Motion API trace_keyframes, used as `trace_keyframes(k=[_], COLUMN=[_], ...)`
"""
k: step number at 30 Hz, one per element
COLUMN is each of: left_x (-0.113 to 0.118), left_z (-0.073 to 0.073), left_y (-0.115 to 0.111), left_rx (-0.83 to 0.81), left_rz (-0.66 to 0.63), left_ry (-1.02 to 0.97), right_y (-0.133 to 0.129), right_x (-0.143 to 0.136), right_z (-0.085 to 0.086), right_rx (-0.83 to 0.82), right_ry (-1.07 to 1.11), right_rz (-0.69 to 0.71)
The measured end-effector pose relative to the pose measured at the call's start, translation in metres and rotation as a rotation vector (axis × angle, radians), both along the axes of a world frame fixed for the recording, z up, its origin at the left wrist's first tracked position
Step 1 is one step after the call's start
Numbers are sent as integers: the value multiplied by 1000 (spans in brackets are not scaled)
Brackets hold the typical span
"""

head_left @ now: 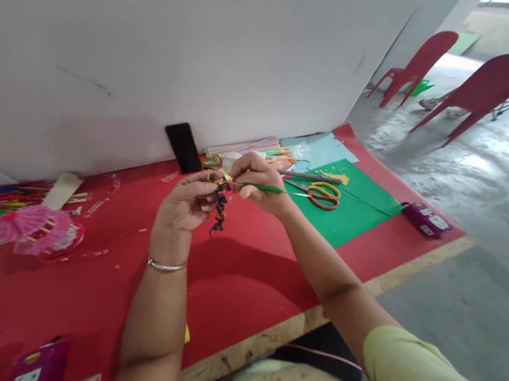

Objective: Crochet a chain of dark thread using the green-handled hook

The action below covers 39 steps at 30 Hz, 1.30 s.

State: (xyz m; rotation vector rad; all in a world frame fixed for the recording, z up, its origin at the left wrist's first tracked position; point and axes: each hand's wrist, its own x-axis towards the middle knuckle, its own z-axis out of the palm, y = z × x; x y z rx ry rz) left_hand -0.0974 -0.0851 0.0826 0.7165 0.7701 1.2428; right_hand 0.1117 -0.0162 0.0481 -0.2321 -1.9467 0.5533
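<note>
My left hand (188, 202) pinches a narrow strip of dark blue and orange crochet work (220, 207), whose lower end dangles below the fingers. A silver bangle (167, 265) circles that wrist. Facing it, my right hand (257, 177) grips a crochet hook (263, 187) by its green handle. The hook's thin metal tip points left and meets the upper part of the strip, though the exact stitch is too small to make out. Both hands are raised over the red table covering (246, 273).
Scissors (323, 195) with red and yellow handles lie on a green sheet (334, 224). A black phone (184, 148) leans against the white partition (219, 64). Pink pleated craftwork (39, 230) sits left. Purple boxes (427, 219) rest near the table edges. Red chairs (480, 92) stand right.
</note>
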Motion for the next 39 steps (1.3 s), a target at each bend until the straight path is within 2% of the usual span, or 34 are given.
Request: trace_keyframes(k=[7, 11, 14, 17, 19, 22, 25, 29, 32, 36, 39], left_x=[-6, 1, 14, 24, 28, 33, 39, 44, 40, 30, 25], left_z=[-4, -3, -1, -1, -4, -11, -17, -22, -21, -13, -10], left_y=[-3, -5, -5, -6, -6, -3, 1, 6, 6, 3, 2], left_rx=[64, 95, 187, 309, 366, 371, 337, 270, 211, 109, 105], left_rz=[-6, 21, 164, 430, 571, 652, 622, 502, 384, 162, 171], left_ry=[98, 112, 154, 229, 314, 365, 230, 46, -24, -95, -74], right_y=[-3, -6, -10, -16, -19, -22, -21, -22, -23, -26, -26], right_x=[6, -1, -15, -27, -30, -30, -30, -31, -31, -29, -26], right_z=[13, 11, 1, -8, -10, -8, -5, -4, -2, 2, 6], right_rx=[-157, -291, -540, -794, -818, -678, -572, -488, -427, -459, -507], right_ry=[-3, -23, 50, 146, 131, 97, 123, 153, 165, 118, 70], right_rz=[128, 177, 155, 115, 82, -26, -91, -106, -85, -51, -44])
